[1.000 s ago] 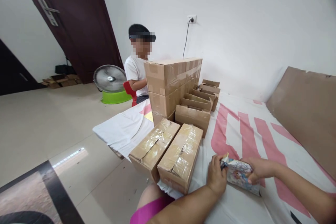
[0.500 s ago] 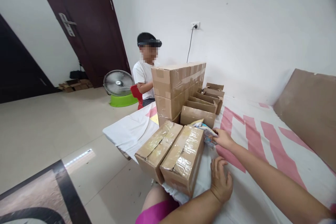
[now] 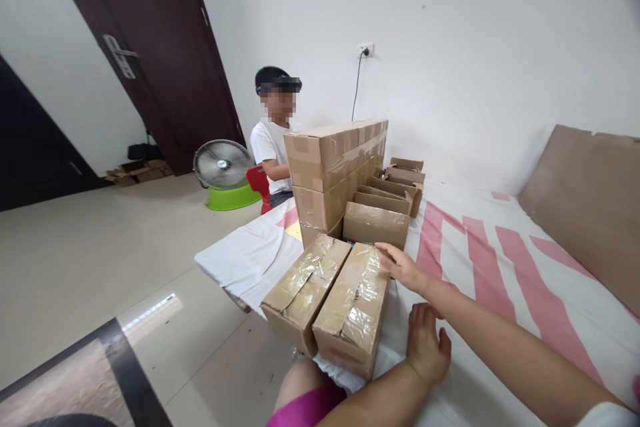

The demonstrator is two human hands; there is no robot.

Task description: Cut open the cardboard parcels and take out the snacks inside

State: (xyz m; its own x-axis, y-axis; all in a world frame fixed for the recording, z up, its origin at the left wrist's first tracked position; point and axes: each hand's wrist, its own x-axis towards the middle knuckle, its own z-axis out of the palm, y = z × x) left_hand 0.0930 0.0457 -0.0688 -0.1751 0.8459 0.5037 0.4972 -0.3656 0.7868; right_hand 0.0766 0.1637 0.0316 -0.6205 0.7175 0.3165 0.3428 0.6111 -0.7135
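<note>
Brown taped box (image 3: 345, 320), lettering (image 3: 357, 292) unreadable; right hand (image 3: 399, 264), loosely spread, at far end; left hand (image 3: 427, 345) half-spread over cloth (image 3: 493, 373).

On the bench (image 3: 235, 250) stands the box stack (image 3: 330, 173). Just before the stack: 2 boxes (image 3: 337, 299), side by side. R of it: carton row (image 3: 384, 203); far R: cardboard sheet (image 3: 585, 193). L of it: a person (image 3: 270, 147), then a fan (image 3: 224, 165).

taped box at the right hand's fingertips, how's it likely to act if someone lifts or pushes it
The taped box will probably feel fairly stiff, since its cardboard sides look straight. Its top may be slick where shiny tape covers it. It could tip off if pulled closer, as its near end reaches the table's edge.
</note>
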